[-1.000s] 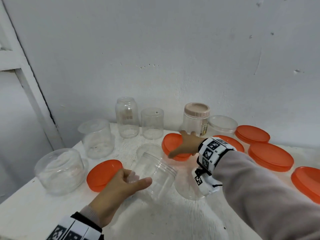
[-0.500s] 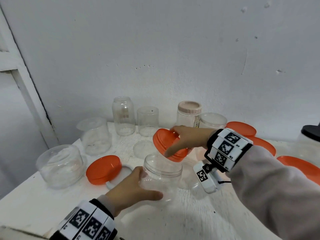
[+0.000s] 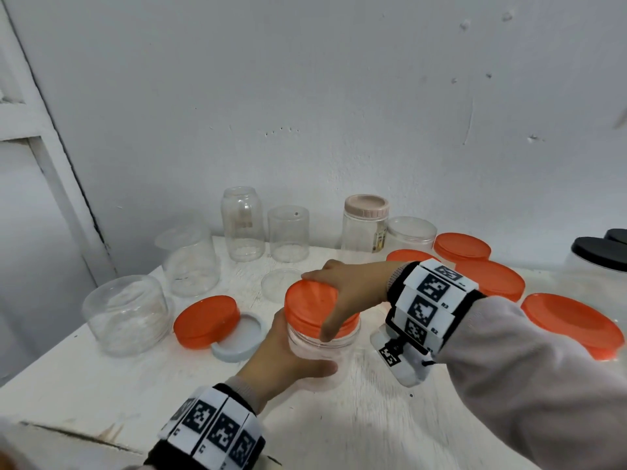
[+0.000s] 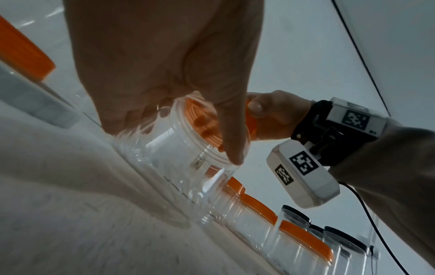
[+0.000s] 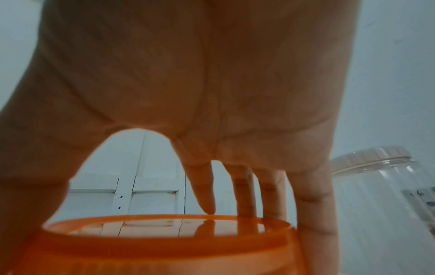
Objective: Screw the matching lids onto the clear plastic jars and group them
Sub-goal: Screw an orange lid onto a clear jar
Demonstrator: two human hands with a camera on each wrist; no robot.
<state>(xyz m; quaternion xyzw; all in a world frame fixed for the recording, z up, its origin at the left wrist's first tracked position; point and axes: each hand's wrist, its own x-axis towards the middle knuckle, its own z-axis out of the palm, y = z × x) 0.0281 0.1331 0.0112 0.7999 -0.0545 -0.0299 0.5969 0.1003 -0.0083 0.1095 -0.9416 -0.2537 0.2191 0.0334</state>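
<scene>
A clear plastic jar [image 3: 319,351] stands upright on the white table [image 3: 101,385] in front of me. My left hand [image 3: 288,361] wraps round its body from the left, thumb across the front. An orange lid [image 3: 312,305] sits on the jar's mouth, and my right hand [image 3: 342,293] grips its rim from the right, thumb on the near side and fingers over the far edge. The left wrist view shows the jar [image 4: 179,154] with the orange lid [image 4: 202,122] on it. In the right wrist view the orange lid [image 5: 164,241] fills the bottom under my fingers [image 5: 204,193].
Several empty clear jars [image 3: 242,228] stand at the back and left, one with a pink lid [image 3: 366,206]. A loose orange lid [image 3: 207,322] leans on a pale blue lid [image 3: 242,340]. More orange lids [image 3: 488,279] lie at the right, beside black-lidded jars [image 3: 599,252].
My right hand carried the orange lid from the table onto the jar's mouth. My left hand stood the tilted jar upright and keeps holding it.
</scene>
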